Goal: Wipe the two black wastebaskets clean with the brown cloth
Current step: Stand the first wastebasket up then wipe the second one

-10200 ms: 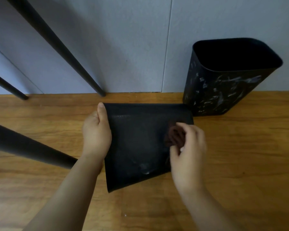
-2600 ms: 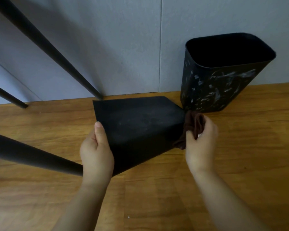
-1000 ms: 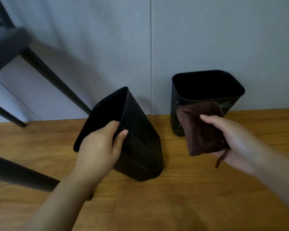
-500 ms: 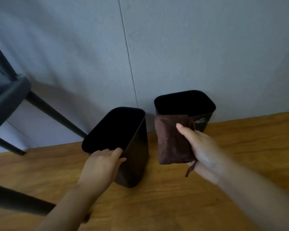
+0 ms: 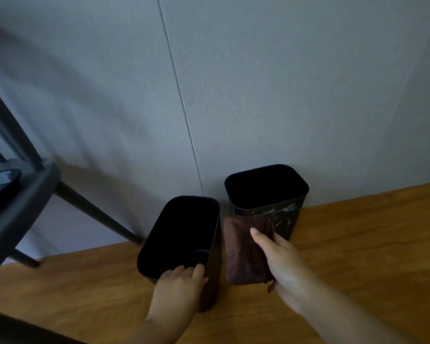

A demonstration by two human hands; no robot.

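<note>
Observing 2 wastebaskets: my left hand [image 5: 176, 286] grips the near wastebasket [image 5: 184, 244] rim; right of it, my right hand [image 5: 281, 266] pinches 1 brown cloth [image 5: 243, 254] before the smeared far wastebasket [image 5: 266, 194].

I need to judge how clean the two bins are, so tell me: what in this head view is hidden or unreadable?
- Near wastebasket: its interior is pure shadow; the left hand covers the near rim.
- Far wastebasket: white smears show on its front, but the brown cloth and right hand cover the lower left part; back and inside unseen.
- Cloth's wiping face: turned away.
- Black frame: cut by the left edge.
</note>
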